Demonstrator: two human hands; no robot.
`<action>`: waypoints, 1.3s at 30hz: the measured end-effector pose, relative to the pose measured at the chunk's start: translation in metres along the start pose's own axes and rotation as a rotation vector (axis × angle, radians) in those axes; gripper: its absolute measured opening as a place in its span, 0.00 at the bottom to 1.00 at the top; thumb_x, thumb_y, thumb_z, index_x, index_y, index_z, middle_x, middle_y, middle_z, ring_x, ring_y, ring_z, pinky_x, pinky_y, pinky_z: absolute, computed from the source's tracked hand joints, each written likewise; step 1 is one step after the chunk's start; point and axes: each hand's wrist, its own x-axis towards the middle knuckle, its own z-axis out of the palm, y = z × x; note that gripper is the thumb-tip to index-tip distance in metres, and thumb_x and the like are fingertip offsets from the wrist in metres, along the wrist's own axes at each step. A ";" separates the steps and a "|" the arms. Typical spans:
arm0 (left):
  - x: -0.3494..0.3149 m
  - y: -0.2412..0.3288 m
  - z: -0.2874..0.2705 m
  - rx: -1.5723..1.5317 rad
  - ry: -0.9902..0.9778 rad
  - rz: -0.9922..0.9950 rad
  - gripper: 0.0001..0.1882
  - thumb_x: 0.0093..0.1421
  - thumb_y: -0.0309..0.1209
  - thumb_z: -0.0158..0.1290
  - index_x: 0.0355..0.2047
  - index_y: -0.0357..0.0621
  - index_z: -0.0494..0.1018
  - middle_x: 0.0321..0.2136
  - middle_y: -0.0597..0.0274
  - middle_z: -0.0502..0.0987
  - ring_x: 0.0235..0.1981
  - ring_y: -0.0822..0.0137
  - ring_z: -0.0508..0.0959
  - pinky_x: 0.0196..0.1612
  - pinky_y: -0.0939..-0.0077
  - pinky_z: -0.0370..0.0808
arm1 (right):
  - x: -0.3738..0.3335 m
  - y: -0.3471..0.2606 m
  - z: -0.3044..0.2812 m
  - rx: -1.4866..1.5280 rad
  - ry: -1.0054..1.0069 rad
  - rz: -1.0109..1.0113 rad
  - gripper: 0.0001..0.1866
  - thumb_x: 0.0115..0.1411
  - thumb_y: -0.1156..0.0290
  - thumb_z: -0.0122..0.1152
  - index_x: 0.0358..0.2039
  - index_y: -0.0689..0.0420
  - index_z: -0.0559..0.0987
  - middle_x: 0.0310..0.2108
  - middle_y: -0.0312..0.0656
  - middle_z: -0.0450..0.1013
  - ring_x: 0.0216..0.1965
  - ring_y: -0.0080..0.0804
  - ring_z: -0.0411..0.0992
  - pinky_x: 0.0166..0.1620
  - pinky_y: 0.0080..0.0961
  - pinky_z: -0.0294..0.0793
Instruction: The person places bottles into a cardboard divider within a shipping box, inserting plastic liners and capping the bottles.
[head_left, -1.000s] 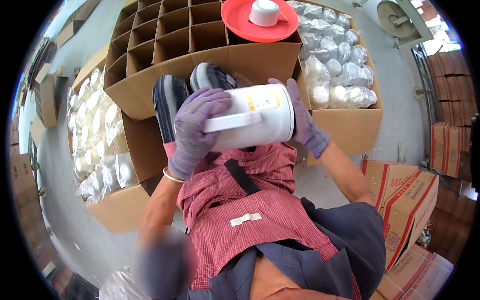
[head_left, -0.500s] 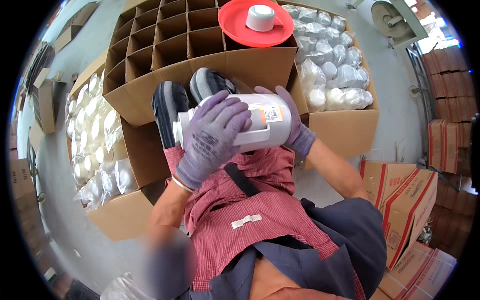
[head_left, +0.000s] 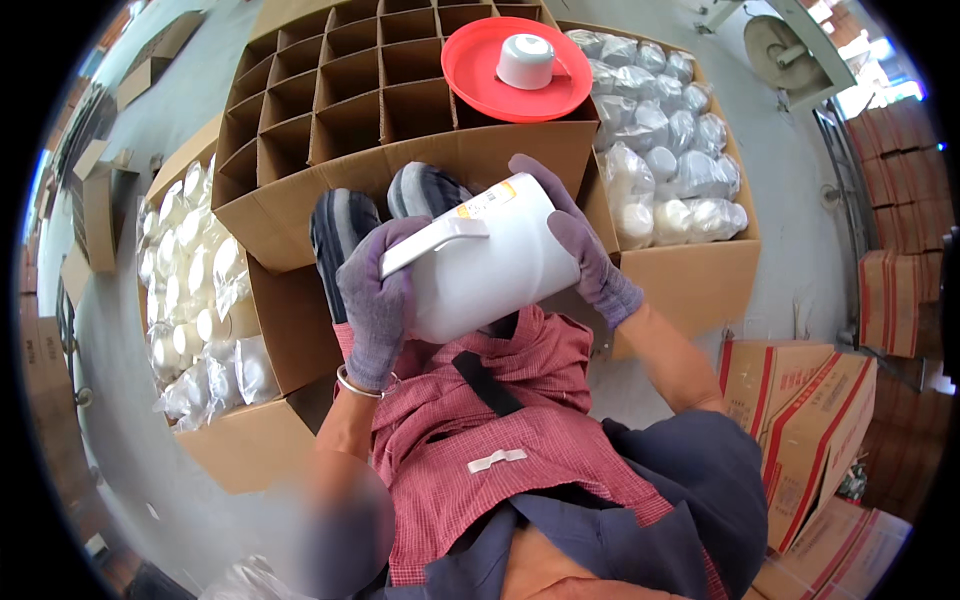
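Note:
A white jug (head_left: pixel 490 265) with a side handle and an orange-and-white label lies tilted between my two gloved hands, above my lap. My left hand (head_left: pixel 375 290) is closed around its left end, beside the handle; part of that end is hidden behind the glove. At the other end, the fingers of my right hand (head_left: pixel 585 245) wrap the rounded base. Beyond the jug, a white cup-shaped cap (head_left: pixel 526 62) stands in a red round tray (head_left: pixel 470 75), which rests on a divided cardboard box (head_left: pixel 400 145).
An open carton (head_left: pixel 690 265) of plastic-wrapped white items stands at the right, and another carton (head_left: pixel 245 450) of wrapped white pieces at the left. Red-striped boxes (head_left: pixel 790 430) are stacked by my right elbow. A round metal wheel (head_left: pixel 775 55) is at the far right.
The jug has rolled so its handle faces up and left and its label faces away. My left hand has shifted from across the top to the left end.

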 end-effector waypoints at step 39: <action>0.047 -0.040 0.007 0.332 0.191 0.438 0.17 0.52 0.28 0.57 0.43 0.38 0.74 0.41 0.52 0.77 0.41 0.55 0.78 0.45 0.64 0.74 | 0.041 0.033 0.042 0.850 -0.279 0.262 0.41 0.56 0.37 0.56 0.57 0.58 0.63 0.42 0.57 0.68 0.28 0.35 0.71 0.21 0.21 0.71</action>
